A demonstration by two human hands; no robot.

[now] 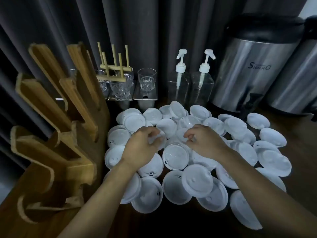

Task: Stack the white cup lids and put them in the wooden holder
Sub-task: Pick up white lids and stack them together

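Several white cup lids (197, 182) lie scattered and overlapping on the dark table, some dome up and some rim up. The wooden holder (56, 152) stands at the left, its slanted channels holding nothing. My left hand (140, 148) hovers over the left middle of the pile, its curled fingers pinching the edge of a white lid (161, 141). My right hand (204, 140) is close beside it, fingers and thumb curled on the rim of another lid (181, 133). The hands hide part of both lids.
Behind the pile stand two clear pump bottles (179, 86), glass cups (147, 81) on small trays and a wooden peg rack (113, 66). Two steel drink dispensers (253, 71) stand at the back right, one with a black tap over the lids. Dark curtains hang behind.
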